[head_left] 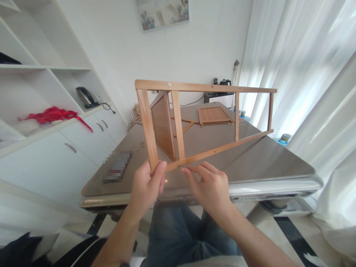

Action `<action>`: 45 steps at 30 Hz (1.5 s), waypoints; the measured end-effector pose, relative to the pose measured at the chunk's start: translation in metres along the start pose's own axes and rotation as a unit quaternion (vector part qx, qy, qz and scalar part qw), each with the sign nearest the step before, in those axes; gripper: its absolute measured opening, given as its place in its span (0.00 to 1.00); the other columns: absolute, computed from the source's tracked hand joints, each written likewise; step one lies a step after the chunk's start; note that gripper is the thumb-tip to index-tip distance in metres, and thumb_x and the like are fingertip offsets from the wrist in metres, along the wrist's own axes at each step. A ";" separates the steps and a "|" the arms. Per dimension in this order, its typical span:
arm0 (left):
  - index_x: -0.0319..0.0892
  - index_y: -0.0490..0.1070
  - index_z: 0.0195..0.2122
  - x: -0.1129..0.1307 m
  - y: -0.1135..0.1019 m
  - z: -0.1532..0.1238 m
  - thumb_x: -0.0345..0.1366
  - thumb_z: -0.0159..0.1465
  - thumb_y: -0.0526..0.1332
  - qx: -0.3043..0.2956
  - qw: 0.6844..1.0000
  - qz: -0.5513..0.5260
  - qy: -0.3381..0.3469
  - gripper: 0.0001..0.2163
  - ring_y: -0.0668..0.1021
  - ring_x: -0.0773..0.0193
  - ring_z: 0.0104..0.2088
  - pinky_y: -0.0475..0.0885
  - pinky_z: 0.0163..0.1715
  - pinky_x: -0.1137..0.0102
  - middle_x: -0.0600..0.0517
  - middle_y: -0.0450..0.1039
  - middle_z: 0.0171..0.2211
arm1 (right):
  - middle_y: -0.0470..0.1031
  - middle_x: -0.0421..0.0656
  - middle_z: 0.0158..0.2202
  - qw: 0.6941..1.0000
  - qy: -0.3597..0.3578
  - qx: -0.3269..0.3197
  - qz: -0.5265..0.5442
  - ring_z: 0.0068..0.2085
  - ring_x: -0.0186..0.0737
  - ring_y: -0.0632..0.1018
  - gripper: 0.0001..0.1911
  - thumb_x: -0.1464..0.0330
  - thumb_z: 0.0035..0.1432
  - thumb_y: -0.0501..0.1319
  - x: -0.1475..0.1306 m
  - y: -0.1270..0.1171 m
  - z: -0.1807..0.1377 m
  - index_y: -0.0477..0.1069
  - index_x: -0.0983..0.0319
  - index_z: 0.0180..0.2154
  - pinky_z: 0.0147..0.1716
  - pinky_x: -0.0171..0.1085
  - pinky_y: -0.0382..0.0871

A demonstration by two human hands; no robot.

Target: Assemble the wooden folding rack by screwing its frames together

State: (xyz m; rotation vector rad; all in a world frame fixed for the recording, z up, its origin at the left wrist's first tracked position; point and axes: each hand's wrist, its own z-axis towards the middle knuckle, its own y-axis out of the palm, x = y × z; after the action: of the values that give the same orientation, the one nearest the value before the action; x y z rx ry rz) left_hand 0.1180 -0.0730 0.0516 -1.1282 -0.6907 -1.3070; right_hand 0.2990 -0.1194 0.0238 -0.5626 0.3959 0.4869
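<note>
Left hand (146, 185): grip closed around bottom-left post of light-brown wooden slatted frame (178, 122), frame held upright in air above glossy brown surface (250, 163). Right hand (211, 189): fingertips narrowed onto lower rail beside that post, can't tell if pinching anything. Flat wooden panel (214, 115) lies on far end of surface.

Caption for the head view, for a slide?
Left hand grips a wooden frame over the table; right hand touches its lower rail.

A kettle (85, 97) and red cloth (52, 114) lie on the white shelving (36, 131).
</note>
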 end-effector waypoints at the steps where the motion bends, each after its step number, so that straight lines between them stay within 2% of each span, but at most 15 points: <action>1: 0.44 0.62 0.30 0.000 0.000 0.000 0.47 0.73 0.60 0.000 1.000 0.000 0.002 0.17 0.67 0.72 0.14 0.63 0.15 0.75 0.62 0.61 0.15 | 0.76 0.37 0.26 1.000 0.005 0.001 0.002 0.26 0.34 0.76 0.11 0.60 0.67 0.67 -0.001 0.000 0.000 0.83 0.57 0.33 0.27 0.35 0.60; 12: 0.45 0.61 0.30 -0.001 0.002 0.000 0.47 0.73 0.61 0.000 1.000 -0.008 -0.006 0.17 0.67 0.71 0.14 0.62 0.15 0.75 0.62 0.61 0.15 | 0.76 0.37 0.24 0.999 0.041 0.002 0.017 0.24 0.32 0.74 0.13 0.60 0.66 0.67 -0.006 0.000 -0.003 0.82 0.57 0.30 0.26 0.35 0.59; 31: 0.45 0.61 0.28 0.004 0.004 -0.005 0.47 0.73 0.60 0.007 1.000 0.014 -0.004 0.18 0.67 0.71 0.14 0.63 0.16 0.76 0.62 0.61 0.14 | 0.77 0.39 0.24 0.998 0.041 -0.012 0.049 0.23 0.33 0.73 0.15 0.63 0.68 0.64 -0.009 0.003 -0.007 0.78 0.59 0.28 0.27 0.34 0.61; 40: 0.45 0.60 0.28 0.004 0.005 -0.005 0.47 0.73 0.60 0.013 1.000 0.020 -0.018 0.18 0.67 0.71 0.13 0.62 0.15 0.76 0.61 0.61 0.14 | 0.69 0.38 0.20 0.999 0.020 -0.009 0.039 0.23 0.33 0.70 0.19 0.64 0.70 0.61 -0.012 0.005 -0.010 0.74 0.60 0.25 0.25 0.35 0.57; 45: 0.45 0.61 0.28 0.004 0.005 -0.008 0.47 0.73 0.59 0.015 0.999 0.031 -0.019 0.18 0.67 0.71 0.14 0.62 0.17 0.75 0.61 0.61 0.14 | 0.69 0.38 0.20 0.998 0.027 -0.016 0.048 0.22 0.32 0.69 0.20 0.65 0.70 0.60 -0.013 0.006 -0.012 0.71 0.60 0.24 0.25 0.34 0.58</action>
State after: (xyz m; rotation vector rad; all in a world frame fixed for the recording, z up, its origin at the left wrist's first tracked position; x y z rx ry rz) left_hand 0.1222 -0.0822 0.0515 -1.1438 -0.6953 -1.2233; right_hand 0.2824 -0.1258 0.0183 -0.5901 0.4688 0.5719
